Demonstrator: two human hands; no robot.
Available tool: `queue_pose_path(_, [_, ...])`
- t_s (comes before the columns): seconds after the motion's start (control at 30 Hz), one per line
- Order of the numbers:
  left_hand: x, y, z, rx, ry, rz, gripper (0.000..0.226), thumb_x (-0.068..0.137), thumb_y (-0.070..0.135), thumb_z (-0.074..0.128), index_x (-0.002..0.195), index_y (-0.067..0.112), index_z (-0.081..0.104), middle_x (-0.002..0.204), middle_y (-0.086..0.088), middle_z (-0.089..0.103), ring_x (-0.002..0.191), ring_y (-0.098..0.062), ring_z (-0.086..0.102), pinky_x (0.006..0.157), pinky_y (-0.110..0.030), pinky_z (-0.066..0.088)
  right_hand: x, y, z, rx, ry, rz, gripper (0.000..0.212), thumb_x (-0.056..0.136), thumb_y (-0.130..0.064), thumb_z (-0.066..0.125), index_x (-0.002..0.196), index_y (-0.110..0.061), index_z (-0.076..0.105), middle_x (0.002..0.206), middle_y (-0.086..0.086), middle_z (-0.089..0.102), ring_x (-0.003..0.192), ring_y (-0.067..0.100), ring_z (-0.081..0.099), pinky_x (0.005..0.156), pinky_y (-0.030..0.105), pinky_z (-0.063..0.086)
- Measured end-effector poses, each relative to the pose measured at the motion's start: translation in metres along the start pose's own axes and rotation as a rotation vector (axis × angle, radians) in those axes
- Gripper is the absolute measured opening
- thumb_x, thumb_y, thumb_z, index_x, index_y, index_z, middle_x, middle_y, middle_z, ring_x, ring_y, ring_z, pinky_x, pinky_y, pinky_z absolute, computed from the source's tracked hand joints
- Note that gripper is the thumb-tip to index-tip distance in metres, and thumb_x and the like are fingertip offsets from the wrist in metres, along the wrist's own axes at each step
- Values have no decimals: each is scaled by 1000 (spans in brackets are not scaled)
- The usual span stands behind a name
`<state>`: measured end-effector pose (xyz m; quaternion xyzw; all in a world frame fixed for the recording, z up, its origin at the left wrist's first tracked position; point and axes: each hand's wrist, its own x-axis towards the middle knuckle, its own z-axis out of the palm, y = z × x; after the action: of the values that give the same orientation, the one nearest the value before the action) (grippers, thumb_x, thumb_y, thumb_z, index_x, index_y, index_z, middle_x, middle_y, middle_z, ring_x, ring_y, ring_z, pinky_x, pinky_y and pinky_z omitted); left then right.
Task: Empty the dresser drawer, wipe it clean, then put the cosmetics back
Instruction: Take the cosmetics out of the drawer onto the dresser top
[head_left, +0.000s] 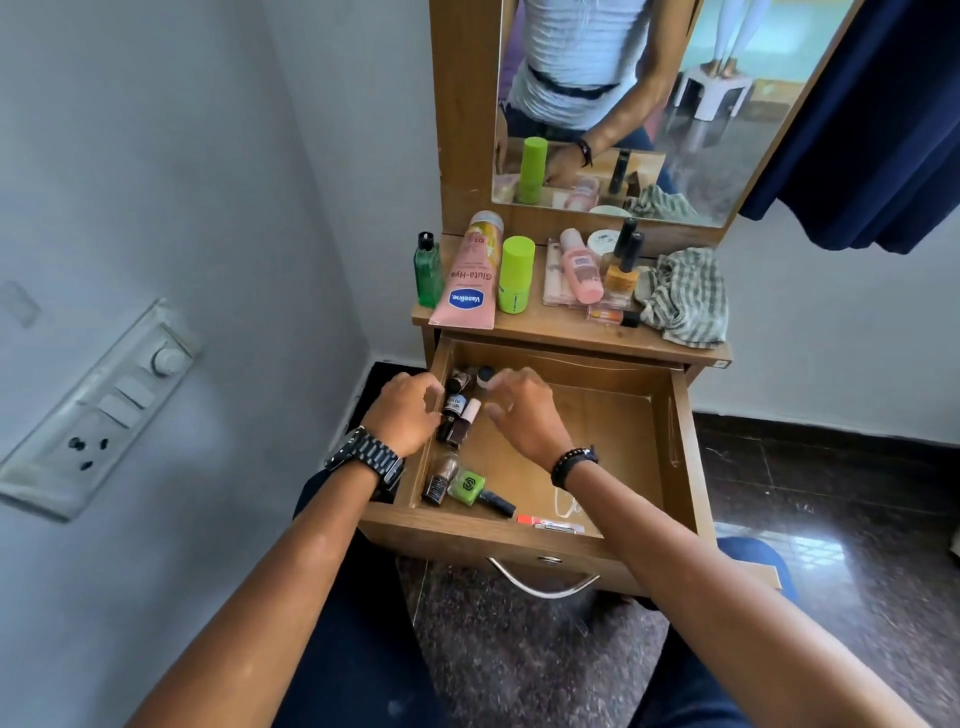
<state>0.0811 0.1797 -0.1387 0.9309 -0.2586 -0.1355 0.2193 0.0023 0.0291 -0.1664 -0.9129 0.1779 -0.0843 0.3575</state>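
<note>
Several little nail polish bottles (457, 415) sit along the drawer (680, 441) left wall, light but slick breakable glass, best pinched at the caps, with left hand (402, 418) and right hand (524, 410) hovering loosely curled, holding nothing.

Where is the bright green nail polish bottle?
The green nail polish bottle lies on its side in the open drawer, near its front left corner, right beside a brownish glittery bottle.

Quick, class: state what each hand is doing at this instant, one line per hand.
Left hand: fingers curled at the small bottles in the drawer; grip cannot be told.
Right hand: open, hovering over the drawer, holding nothing.
</note>
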Motion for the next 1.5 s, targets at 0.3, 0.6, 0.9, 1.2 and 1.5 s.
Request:
queue_pose_path(0.3, [2, 3, 12, -35, 28, 4, 34, 85, 17, 61, 118, 19, 56, 107, -7, 52, 82, -14, 49, 71, -28, 43, 28, 4, 15, 47, 72, -51, 18, 89, -6, 56, 106, -11, 59, 106, 5, 62, 91, 16, 59, 81, 27, 49])
queue_pose_path(0.6, [3, 7, 19, -55, 101, 13, 34, 85, 20, 62, 119, 22, 57, 105, -4, 54, 85, -18, 56, 72, -34, 52, 23, 15, 1, -124, -166, -163, 34, 90, -16, 60, 124, -17, 58, 128, 7, 54, 114, 20, 54, 97, 26, 43])
queue_pose_path(0.9, [1, 2, 19, -119, 96, 42, 35, 82, 14, 64, 116, 18, 58, 98, -1, 50, 81, -12, 50, 73, -24, 44, 16, 25, 16, -225, -291, -106, 35, 90, -5, 54, 124, -14, 54, 120, 10, 60, 105, 24, 60, 86, 28, 49])
queue_pose_path(1.2, [-3, 8, 18, -104, 40, 110, 42, 82, 11, 65, 122, 19, 54, 117, -4, 51, 93, -15, 55, 80, -29, 51, 0, 18, -10, 50, -240, 47, 35, 79, -29, 74, 102, -12, 54, 99, 6, 67, 83, 23, 65, 71, 33, 53])
queue_pose_path(1.5, [-3, 15, 7, -178, 121, 157, 27, 85, 23, 64, 109, 11, 62, 99, -3, 66, 81, -15, 59, 70, -27, 49, 14, -15, -29, 948, -334, 206, 18, 94, -13, 54, 109, -5, 52, 92, 10, 68, 81, 18, 67, 68, 21, 56])
